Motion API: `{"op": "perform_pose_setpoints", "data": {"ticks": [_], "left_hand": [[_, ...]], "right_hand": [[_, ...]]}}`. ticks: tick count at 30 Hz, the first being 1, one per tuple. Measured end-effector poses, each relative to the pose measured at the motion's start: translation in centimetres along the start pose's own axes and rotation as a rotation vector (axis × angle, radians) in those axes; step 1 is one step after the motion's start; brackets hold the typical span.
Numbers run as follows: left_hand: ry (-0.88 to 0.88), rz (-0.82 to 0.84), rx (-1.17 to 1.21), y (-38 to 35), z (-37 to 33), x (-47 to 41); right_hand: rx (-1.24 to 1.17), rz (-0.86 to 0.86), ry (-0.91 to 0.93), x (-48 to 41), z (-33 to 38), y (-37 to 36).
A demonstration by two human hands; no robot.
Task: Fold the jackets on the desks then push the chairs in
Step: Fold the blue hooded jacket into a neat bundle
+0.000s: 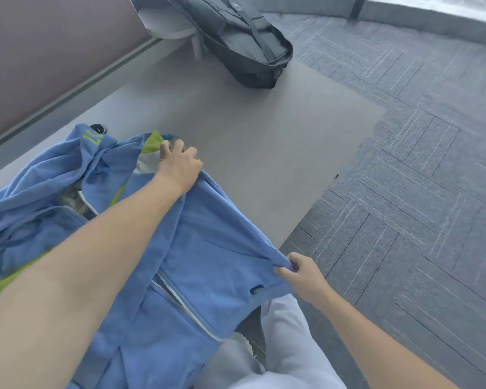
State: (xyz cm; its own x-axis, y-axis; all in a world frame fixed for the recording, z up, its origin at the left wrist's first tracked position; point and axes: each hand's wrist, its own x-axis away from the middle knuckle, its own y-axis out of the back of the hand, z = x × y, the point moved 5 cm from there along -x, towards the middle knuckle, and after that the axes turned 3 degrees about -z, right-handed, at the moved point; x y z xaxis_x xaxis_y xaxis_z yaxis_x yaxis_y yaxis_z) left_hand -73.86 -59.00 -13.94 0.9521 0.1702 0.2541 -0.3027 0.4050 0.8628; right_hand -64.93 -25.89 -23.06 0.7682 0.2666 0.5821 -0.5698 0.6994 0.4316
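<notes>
A blue jacket (208,248) lies rumpled over the near left part of the grey tabletop (264,130). Its lower part spills off the near edge, over the person's pale grey trousers (286,349). The jacket is unzipped, and its white zip (180,301) runs slantwise down the front panel. Yellow-green lining shows at the collar and along the left edge.

The left grip (180,164) reaches across the cloth to the far side of the jacket. Its fingers curl at the collar, where the green lining meets the blue. It seems to pinch a fold there, though the fingertips are partly hidden behind the hand. The right grip (300,272) is nearer the body, just past the tabletop's near corner. It holds the jacket's right edge bunched between thumb and curled fingers. Between the two hands the blue cloth is pulled fairly taut.

At the far end of the tabletop a black backpack (247,43) lies on its side, well apart from the jacket. It rests against a white stand (169,26). A small dark round thing (98,127) peeps out just behind the jacket's far fold, too hidden to name. A brown partition (54,51) runs along the left of the tabletop, and grey patterned carpet (418,192) covers the floor to the right.
</notes>
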Motion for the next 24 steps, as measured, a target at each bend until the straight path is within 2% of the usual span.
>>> {"op": "perform_pose_setpoints", "data": {"ticks": [5,8,12,15,18,22,24], "left_hand": [[0.017,0.019,0.040,-0.6,-1.4,-0.7],[0.009,-0.041,0.031,-0.1,-0.6,-1.3],[0.073,-0.126,0.025,0.8,1.0,-2.7],[0.148,-0.066,0.033,0.7,1.9,-4.4],[0.183,0.027,0.071,0.4,2.4,-6.4],[0.162,0.002,0.142,0.3,3.1,-9.0],[0.155,0.016,0.113,-0.2,2.9,-9.7]], "right_hand": [[0.041,-0.028,0.027,0.0,-1.0,0.6],[0.056,-0.066,0.055,-0.4,-0.3,1.5],[0.052,-0.190,0.110,-1.9,1.8,3.5],[0.072,-0.272,0.148,-3.7,3.6,5.3],[0.154,-0.278,0.133,-5.7,4.6,7.0],[0.251,-0.242,0.099,-8.0,4.9,9.1],[0.441,-0.227,0.077,-8.9,5.4,9.4]]}}
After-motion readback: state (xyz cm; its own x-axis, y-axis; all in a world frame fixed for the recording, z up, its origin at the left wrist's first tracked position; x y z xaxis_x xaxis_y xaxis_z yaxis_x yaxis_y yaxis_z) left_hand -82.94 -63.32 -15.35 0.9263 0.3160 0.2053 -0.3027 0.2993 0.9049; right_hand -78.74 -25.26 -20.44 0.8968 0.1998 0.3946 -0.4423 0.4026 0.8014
